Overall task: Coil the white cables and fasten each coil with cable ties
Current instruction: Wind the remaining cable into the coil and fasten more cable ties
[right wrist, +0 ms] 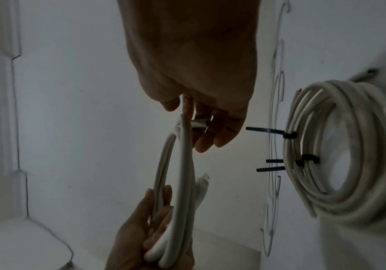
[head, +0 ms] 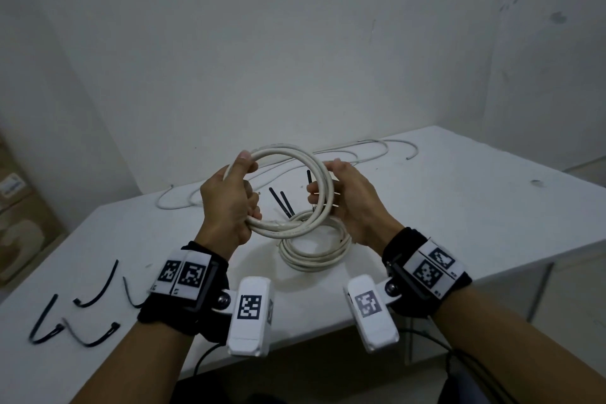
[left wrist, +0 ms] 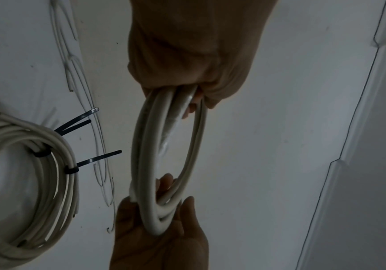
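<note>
- Loose black cable ties lie at the near left of the white surface, well apart from both hands; reaching one means freeing a hand.
- The left hand has its grip clamped on the left side of the raised coil, fingers curled round the bundled turns, thumb up on the top strand.
- The coil, a few turns of white cable, hangs in the air between the hands, above the surface. It bears no tie, so I judge only the two hands keep the turns together.
- The right hand has its grip closed on the coil's right side, fingers wrapped round the turns.
- Risk: letting go with either hand to fetch a tie could let the stiff turns spring open, or a cut end slip out.
- Just below sits a finished coil with black ties on it; lowering the held coil onto it could tangle the two.
- An uncoiled cable snakes along the far edge, not yet handled.
</note>
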A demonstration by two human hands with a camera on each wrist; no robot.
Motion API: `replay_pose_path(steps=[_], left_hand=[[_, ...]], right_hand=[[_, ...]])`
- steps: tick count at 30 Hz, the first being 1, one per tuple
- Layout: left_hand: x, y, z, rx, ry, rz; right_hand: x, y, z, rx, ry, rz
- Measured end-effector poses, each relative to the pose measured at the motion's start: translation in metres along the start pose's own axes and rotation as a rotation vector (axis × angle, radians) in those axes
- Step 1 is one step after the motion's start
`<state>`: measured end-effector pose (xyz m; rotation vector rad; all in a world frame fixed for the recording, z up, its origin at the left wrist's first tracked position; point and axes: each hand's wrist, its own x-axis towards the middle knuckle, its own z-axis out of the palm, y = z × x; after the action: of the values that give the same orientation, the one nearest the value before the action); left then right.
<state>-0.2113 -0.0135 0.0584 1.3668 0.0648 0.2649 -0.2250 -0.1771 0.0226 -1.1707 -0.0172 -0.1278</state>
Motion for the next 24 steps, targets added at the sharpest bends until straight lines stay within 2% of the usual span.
replay_pose_path(steps=[6,8,12,16,19,21,24], left_hand=[[-0.001,0.001,0.000,0.010,-0.016,0.021],[-0.002,0.000,0.000,0.017,-0.011,0.029],[-0.005,-0.005,0.000,0.010,0.004,0.025],[-0.008,-0.009,0.007,0.027,-0.010,0.053],[-0.009,-0.006,0.009,0.076,-0.049,0.083],[-0.009,-0.003,0.008,0.112,-0.082,0.102],[-0.008,-0.001,0.007,0.132,-0.122,0.126]], right_hand=[[0.000,-0.001,-0.003,-0.149,-0.001,-0.245],[-0.001,0.000,-0.006,-0.161,-0.017,-0.250],[-0.005,-0.001,-0.008,-0.060,-0.059,-0.167],[-0.002,0.002,-0.001,-0.071,-0.004,-0.098],[0.002,0.007,-0.001,-0.289,-0.003,-0.191],[0.002,0.007,-0.001,-0.471,-0.072,-0.263],[0.004,0.008,0.001,-0.433,-0.079,-0.306]])
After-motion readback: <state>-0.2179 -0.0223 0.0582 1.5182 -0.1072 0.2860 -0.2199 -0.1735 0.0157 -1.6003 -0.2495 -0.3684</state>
